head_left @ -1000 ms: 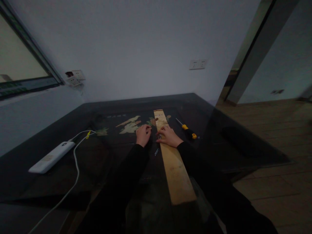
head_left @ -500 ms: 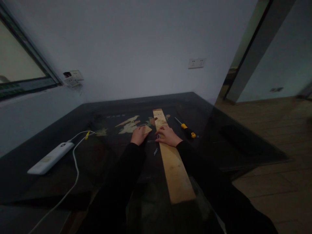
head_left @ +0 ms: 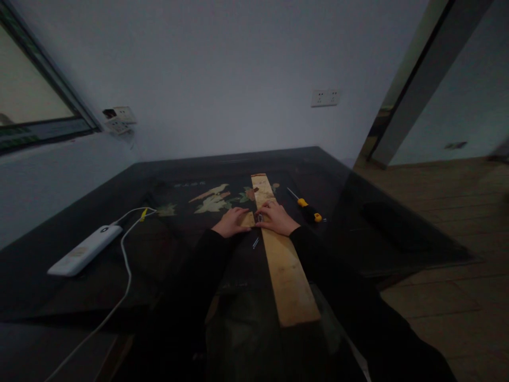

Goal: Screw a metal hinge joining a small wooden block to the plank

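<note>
A long pale wooden plank (head_left: pixel 284 265) lies lengthwise on a dark glass-topped table (head_left: pixel 178 254). My right hand (head_left: pixel 278 218) rests on the plank near its far half, fingers curled over a small metal piece I cannot make out. My left hand (head_left: pixel 230 223) lies flat beside the plank's left edge, on a small wooden block (head_left: pixel 248 219) that touches the plank. Two screws (head_left: pixel 255 243) lie on the table just below my hands. A screwdriver with a yellow and black handle (head_left: pixel 308 209) lies to the right of the plank.
A white power bank (head_left: pixel 84 250) with a white cable (head_left: pixel 123 265) sits at the table's left. The table butts against a white wall with sockets (head_left: pixel 325 97). Wooden floor (head_left: pixel 449 223) lies to the right, beyond the table's edge.
My left hand has brought the small wooden block rightward until it touches the plank. The right hand has stayed on the plank. The camera view shifted slightly.
</note>
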Available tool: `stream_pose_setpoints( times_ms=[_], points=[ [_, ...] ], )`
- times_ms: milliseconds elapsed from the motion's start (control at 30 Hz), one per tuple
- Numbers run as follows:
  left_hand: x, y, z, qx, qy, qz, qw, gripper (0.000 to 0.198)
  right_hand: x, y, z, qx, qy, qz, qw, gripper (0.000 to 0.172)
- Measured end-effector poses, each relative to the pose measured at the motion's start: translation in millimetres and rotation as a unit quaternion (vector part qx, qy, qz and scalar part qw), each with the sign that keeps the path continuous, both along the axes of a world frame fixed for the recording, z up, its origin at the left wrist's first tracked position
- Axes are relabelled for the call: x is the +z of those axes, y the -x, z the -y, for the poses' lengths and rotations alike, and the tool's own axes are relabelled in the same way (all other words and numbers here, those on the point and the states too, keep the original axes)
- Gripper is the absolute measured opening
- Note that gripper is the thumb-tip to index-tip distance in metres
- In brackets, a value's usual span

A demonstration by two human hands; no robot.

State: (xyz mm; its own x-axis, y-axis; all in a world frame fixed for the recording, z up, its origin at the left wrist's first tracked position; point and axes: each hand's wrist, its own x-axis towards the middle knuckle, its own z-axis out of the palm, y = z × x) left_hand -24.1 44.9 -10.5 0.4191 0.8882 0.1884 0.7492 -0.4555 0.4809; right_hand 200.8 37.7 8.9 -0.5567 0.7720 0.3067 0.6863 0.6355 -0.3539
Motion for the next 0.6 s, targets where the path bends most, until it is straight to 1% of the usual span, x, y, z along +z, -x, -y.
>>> stream_pose_setpoints(
  times_ms=[133, 267, 367, 600],
  points=[
    [-1.5, -2.8, 0.4, -0.012, -0.004, 0.023, 1.0, 0.066, -0.2, 0.6, -2.2, 0.023, -0.012, 0.009, 1.0, 0.037],
    [2.2, -5.9, 5.8, -0.03, 0.004, 0.05, 0.998, 0.069, 3.1, 0.3, -6.0, 0.059, -0.019, 0.009, 0.998, 0.037],
    [5.8, -7.7, 9.2, -0.035, 0.012, 0.063, 0.997, 0.069, 6.7, 1.3, -8.8, 0.08, -0.006, 0.009, 0.997, 0.037],
    [12.2, -9.7, 12.9, -0.035, 0.005, 0.063, 0.997, 0.067, 13.3, 5.2, -11.2, 0.08, 0.015, 0.034, 0.996, 0.035]
  ],
)
